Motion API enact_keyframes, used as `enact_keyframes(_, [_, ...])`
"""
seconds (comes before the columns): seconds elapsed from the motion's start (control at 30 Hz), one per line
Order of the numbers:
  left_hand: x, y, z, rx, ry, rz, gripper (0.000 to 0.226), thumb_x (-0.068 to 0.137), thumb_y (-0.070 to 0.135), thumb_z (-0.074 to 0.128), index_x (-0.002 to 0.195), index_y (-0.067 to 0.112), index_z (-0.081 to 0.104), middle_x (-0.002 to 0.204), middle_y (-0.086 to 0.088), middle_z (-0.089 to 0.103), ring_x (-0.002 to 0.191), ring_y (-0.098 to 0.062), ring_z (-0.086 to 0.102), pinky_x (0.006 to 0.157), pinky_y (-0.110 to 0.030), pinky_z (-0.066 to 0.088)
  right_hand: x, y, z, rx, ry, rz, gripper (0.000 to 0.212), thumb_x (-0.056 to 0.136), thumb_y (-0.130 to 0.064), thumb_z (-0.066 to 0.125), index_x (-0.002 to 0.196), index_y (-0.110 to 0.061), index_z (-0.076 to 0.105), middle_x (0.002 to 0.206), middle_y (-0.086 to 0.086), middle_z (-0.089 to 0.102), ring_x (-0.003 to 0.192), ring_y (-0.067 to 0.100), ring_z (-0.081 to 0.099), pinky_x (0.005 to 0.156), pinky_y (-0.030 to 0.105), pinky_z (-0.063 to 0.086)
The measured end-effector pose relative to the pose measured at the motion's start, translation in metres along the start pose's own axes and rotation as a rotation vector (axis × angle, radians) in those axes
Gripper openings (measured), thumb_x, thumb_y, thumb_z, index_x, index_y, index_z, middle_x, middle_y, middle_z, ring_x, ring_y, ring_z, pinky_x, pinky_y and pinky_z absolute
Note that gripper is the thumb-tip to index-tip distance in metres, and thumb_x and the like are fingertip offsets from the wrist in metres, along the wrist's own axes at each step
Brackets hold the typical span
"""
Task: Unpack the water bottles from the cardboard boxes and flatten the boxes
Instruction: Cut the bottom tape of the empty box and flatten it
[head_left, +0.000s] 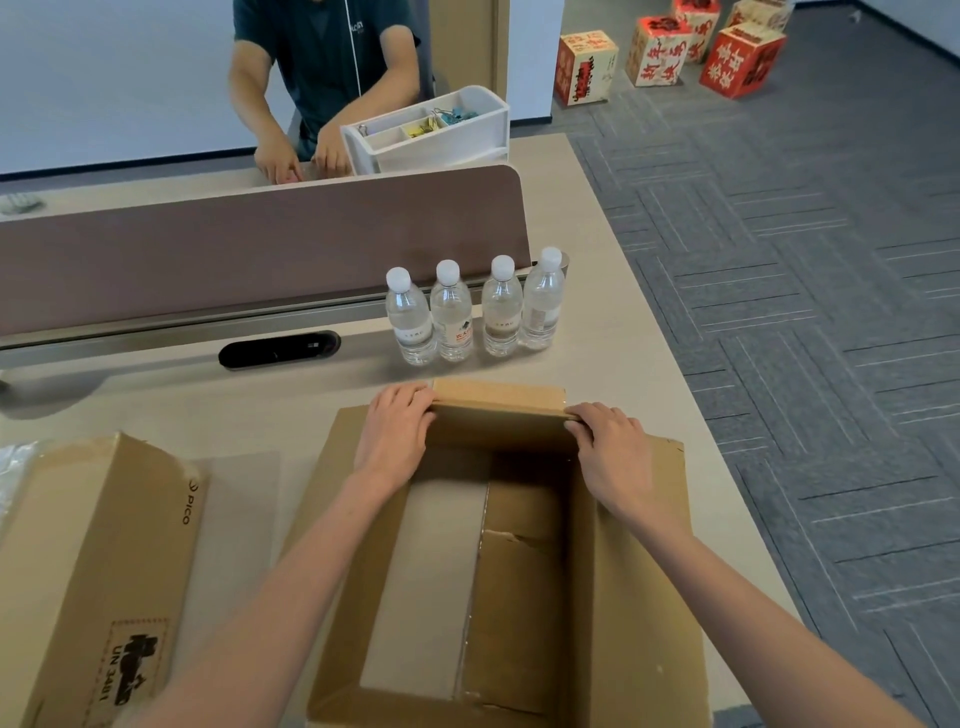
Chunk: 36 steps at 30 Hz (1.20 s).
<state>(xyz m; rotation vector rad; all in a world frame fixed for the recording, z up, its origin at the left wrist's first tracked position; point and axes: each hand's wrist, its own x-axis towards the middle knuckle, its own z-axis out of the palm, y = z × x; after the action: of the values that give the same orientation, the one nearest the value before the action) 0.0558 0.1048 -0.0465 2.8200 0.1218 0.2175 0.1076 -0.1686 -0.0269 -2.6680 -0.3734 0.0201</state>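
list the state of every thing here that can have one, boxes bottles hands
middle box, open, upright, nothing inside
far flap, held at both ends
left hand, grips the far flap's left end
right hand, grips the far flap's right end
water bottles, four, upright, capped, in a row on the desk
left box, not flattened
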Motion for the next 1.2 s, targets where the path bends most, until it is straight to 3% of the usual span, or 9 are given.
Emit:
enact_keyframes(0.1, [-0.006, 0.001, -0.007, 0.040, -0.014, 0.000, 0.040, 0.094, 0.012, 0.057, 0.134, 0.018, 0.056, 0.151, -0.007, 0.042, 0.135, -0.028, 0.038, 0.114, -0.040, 0.030, 0.001, -0.001, -0.005, -0.033, -0.048, -0.040, 0.032, 0.103, -0.029, 0.043, 0.131, -0.021, 0.056, 0.132, -0.002, 0.059, 0.124, 0.019, 0.049, 0.107, 0.032, 0.031])
enact_keyframes(0.27, [-0.028, 0.002, -0.018, 0.054, -0.041, -0.008, 0.066, 0.095, 0.011, 0.056, 0.154, 0.022, 0.030, 0.164, -0.005, 0.015, 0.149, -0.025, 0.018, 0.120, -0.041, 0.019, -0.011, 0.005, -0.015, -0.058, -0.036, -0.121, 0.054, 0.097, -0.028, 0.053, 0.147, -0.016, 0.035, 0.154, 0.001, 0.036, 0.141, 0.019, 0.032, 0.117, 0.033, 0.023])
enact_keyframes(0.37, [-0.044, -0.001, -0.020, 0.037, -0.085, -0.035, 0.079, 0.094, 0.010, 0.058, 0.157, 0.028, 0.015, 0.165, 0.000, 0.002, 0.152, -0.021, 0.004, 0.123, -0.043, 0.014, -0.029, 0.010, -0.019, -0.050, 0.065, -0.137, 0.057, 0.091, -0.030, 0.063, 0.139, -0.011, 0.041, 0.144, 0.005, 0.044, 0.133, 0.023, 0.041, 0.110, 0.035, 0.035])
enact_keyframes(0.5, [-0.065, 0.000, -0.023, 0.013, -0.102, -0.115, 0.095, 0.087, 0.008, 0.067, 0.158, 0.030, 0.008, 0.165, 0.004, -0.005, 0.152, -0.018, -0.002, 0.121, -0.051, 0.018, -0.044, 0.012, -0.027, -0.111, 0.148, -0.161, 0.039, 0.086, -0.035, 0.066, 0.113, -0.011, 0.050, 0.110, 0.003, 0.050, 0.098, 0.019, 0.048, 0.084, 0.030, 0.047])
enact_keyframes(0.6, [-0.086, 0.000, -0.026, -0.012, -0.097, -0.215, 0.105, 0.083, 0.007, 0.071, 0.157, 0.033, 0.002, 0.165, 0.007, -0.008, 0.152, -0.021, 0.001, 0.118, -0.057, 0.023, -0.051, 0.008, -0.032, -0.170, 0.150, -0.179, 0.030, 0.087, -0.036, 0.064, 0.097, -0.013, 0.048, 0.095, 0.001, 0.047, 0.084, 0.015, 0.044, 0.070, 0.025, 0.042])
enact_keyframes(0.73, [-0.113, 0.001, -0.028, -0.046, -0.136, -0.345, 0.106, 0.085, 0.011, 0.070, 0.157, 0.031, -0.005, 0.165, 0.007, -0.008, 0.151, -0.023, 0.008, 0.117, -0.061, 0.021, -0.062, 0.001, -0.036, -0.177, -0.058, -0.034, 0.032, 0.097, -0.048, 0.046, 0.087, -0.017, 0.046, 0.084, -0.003, 0.052, 0.074, 0.014, 0.047, 0.063, 0.023, 0.033])
enact_keyframes(0.9, [-0.132, 0.002, -0.023, -0.129, -0.181, -0.462, 0.098, 0.091, 0.017, 0.067, 0.157, 0.026, -0.005, 0.165, 0.000, 0.003, 0.151, -0.026, 0.011, 0.118, -0.055, 0.025, -0.072, -0.006, -0.040, -0.262, -0.252, 0.137, 0.044, 0.096, -0.056, 0.042, 0.107, -0.015, 0.054, 0.085, -0.003, 0.053, 0.073, 0.015, 0.050, 0.063, 0.025, 0.039])
enact_keyframes(1.0, [-0.134, 0.007, -0.023, -0.323, -0.154, -0.461, 0.091, 0.093, 0.010, 0.063, 0.157, 0.030, 0.002, 0.164, 0.001, 0.013, 0.149, -0.022, 0.019, 0.120, -0.043, 0.025, -0.078, -0.012, -0.033, -0.132, -0.317, 0.236, 0.038, 0.098, -0.045, 0.046, 0.115, -0.011, 0.048, 0.086, -0.001, 0.052, 0.072, 0.015, 0.048, 0.060, 0.025, 0.037])
enact_keyframes(1.2, [-0.133, 0.014, -0.029, -0.465, -0.127, -0.477, 0.077, 0.095, 0.001, 0.057, 0.157, 0.024, 0.017, 0.161, 0.003, 0.024, 0.147, -0.019, 0.026, 0.113, -0.024, 0.023, -0.077, -0.012, -0.027, 0.139, -0.392, 0.278, 0.029, 0.101, -0.028, 0.041, 0.125, -0.010, 0.043, 0.096, 0.006, 0.059, 0.064, 0.016, 0.062, 0.059, 0.026, 0.053])
